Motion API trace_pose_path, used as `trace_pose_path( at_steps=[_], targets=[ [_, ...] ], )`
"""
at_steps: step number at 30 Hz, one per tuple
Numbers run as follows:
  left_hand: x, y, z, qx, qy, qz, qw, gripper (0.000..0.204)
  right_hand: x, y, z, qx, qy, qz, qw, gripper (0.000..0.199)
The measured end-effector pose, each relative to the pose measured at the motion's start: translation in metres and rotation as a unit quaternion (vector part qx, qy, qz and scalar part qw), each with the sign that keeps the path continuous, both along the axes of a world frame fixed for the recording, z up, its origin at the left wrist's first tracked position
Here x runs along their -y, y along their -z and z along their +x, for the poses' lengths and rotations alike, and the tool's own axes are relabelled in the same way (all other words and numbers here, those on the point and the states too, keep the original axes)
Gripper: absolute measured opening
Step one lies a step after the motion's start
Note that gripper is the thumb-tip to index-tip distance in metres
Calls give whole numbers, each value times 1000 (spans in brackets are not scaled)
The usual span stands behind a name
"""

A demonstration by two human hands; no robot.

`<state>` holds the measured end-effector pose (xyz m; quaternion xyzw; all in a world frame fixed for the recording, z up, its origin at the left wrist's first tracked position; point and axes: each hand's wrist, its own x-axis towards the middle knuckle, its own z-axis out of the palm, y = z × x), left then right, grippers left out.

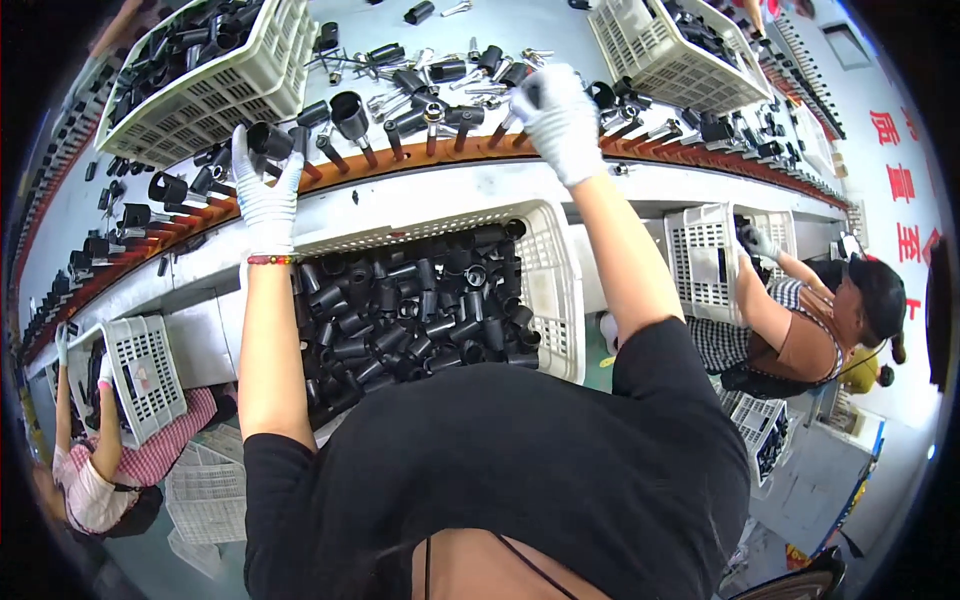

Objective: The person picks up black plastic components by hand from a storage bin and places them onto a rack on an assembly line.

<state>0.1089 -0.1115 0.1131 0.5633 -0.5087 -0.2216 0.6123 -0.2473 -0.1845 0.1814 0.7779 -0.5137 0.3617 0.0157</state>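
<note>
Both my hands wear white gloves and reach up to a long work line with a row of orange pegs (400, 155). My left hand (265, 185) holds a black tube part (268, 140) at a peg on the left. My right hand (556, 112) grips another black tube part (528, 95) above the pegs at the centre. Several pegs between my hands carry black tube parts, such as a black cup-shaped part (349, 112). Below my arms sits a white crate (556, 285) full of loose black tubes (415, 310).
White crates of black parts stand at the top left (200, 105) and top right (660, 55). Loose metal fittings (455, 70) lie on the table beyond the pegs. A person sits at the right (800, 330) and another at the lower left (110, 460), each beside a white crate.
</note>
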Motion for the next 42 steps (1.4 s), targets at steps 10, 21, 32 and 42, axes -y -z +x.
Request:
trace_pose_path(
  at_steps=[10,21,32,42],
  targets=[
    [-63,-41,-105,142,158,119,970,31,-116,-6,49,252,-121,301,912,55],
    [36,-79,-87,309,20,49,949,29,-174,108,-2,-73,-175,430,883,50],
    [43,-74,-34,588,75,158,790,34,-216,185,37,-332,-33,513,791,28],
    [-65,-36,-37,446,135,-95,880,29,-189,113,33,193,-88,488,847,53]
  ],
)
